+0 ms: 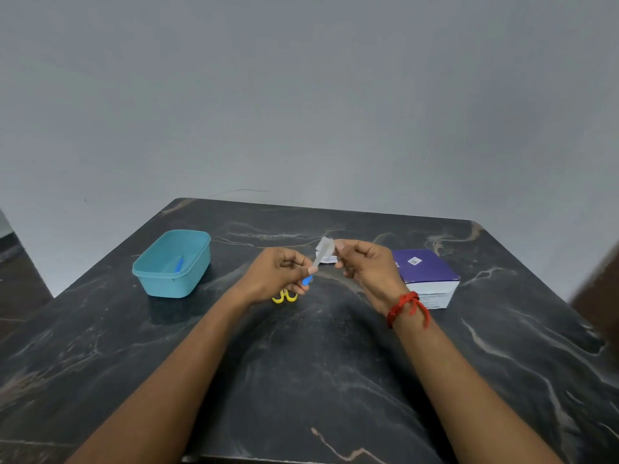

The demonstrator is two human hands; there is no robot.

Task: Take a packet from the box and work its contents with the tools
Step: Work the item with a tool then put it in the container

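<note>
Above the middle of the table, both hands hold a small white packet (324,248) between them. My left hand (279,274) pinches its lower strip, where a small blue piece (306,280) shows under the fingertips. My right hand (365,266) pinches the packet's upper right edge. A purple and white box (427,276) lies just right of my right hand. Yellow scissor handles (284,297) rest on the table below my left hand, with the blades hidden by it.
A teal plastic tub (172,262) with a blue item (179,264) inside stands at the left of the dark marble table (301,380). A grey wall runs behind the table. A red thread (407,308) circles my right wrist.
</note>
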